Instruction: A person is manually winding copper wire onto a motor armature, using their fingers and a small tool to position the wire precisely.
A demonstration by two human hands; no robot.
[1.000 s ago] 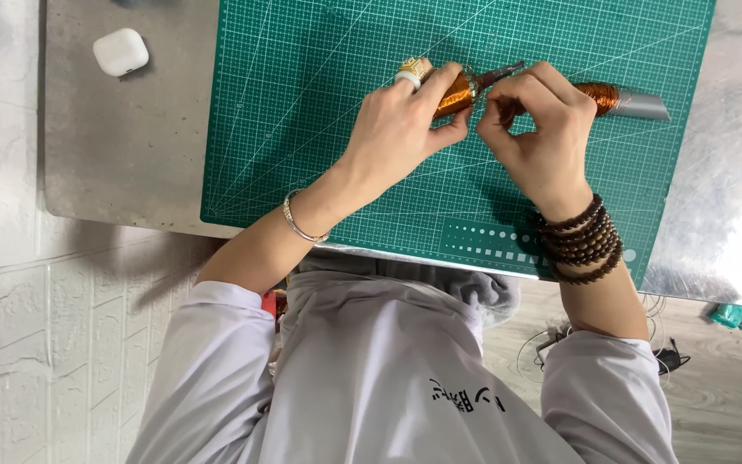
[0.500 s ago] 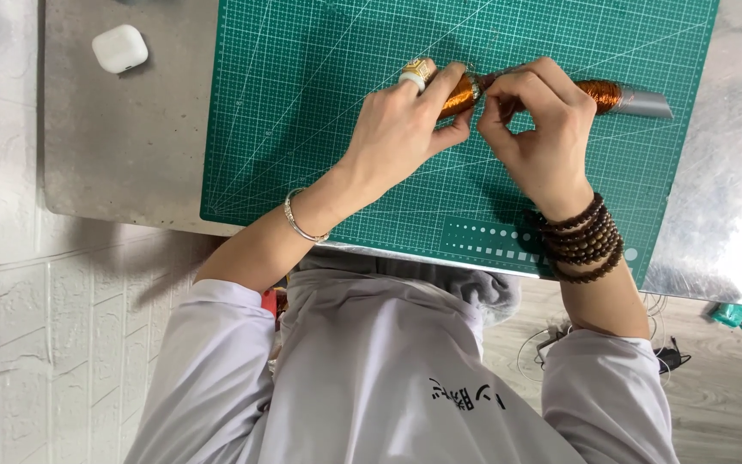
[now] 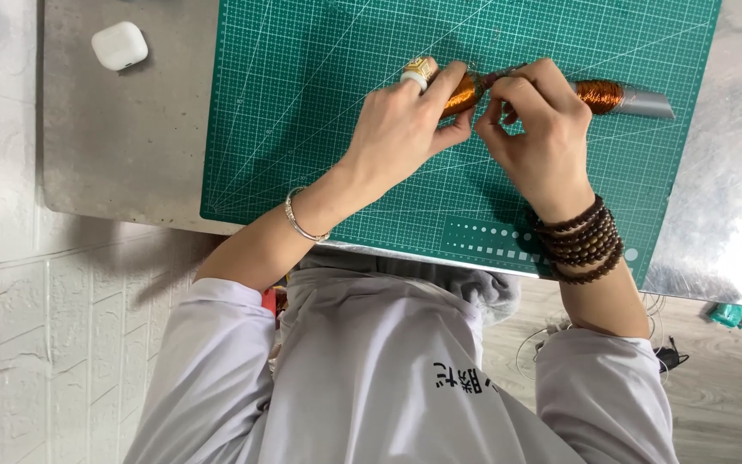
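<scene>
- copper-coloured wire wound into a coil (image 3: 460,93) sits pinched in the left hand (image 3: 405,129), held over the far middle of a green cutting mat (image 3: 302,129).
- head view: the left hand's thumb and fingers are closed round that coil; a pale ring shows on one finger and a thin silver bangle on the wrist.
- the right hand (image 3: 538,137) sits just beside it, to the right, fingertips pinched shut on a thin strand or lead between the two coils; the strand itself is too fine to make out clearly.
- a second copper coil (image 3: 600,94) lies further right, joined to a grey tapered metal piece (image 3: 650,103) resting on the mat.
- the whole piece runs left to right across the mat; its long axis passes through both grips, so the right hand is nearer the grey end.
- dark wooden beads wrap the right wrist.
- containers: a small white earbud case (image 3: 119,45), closed, rests on the grey tabletop (image 3: 113,155) well apart to the left; its contents are hidden.
</scene>
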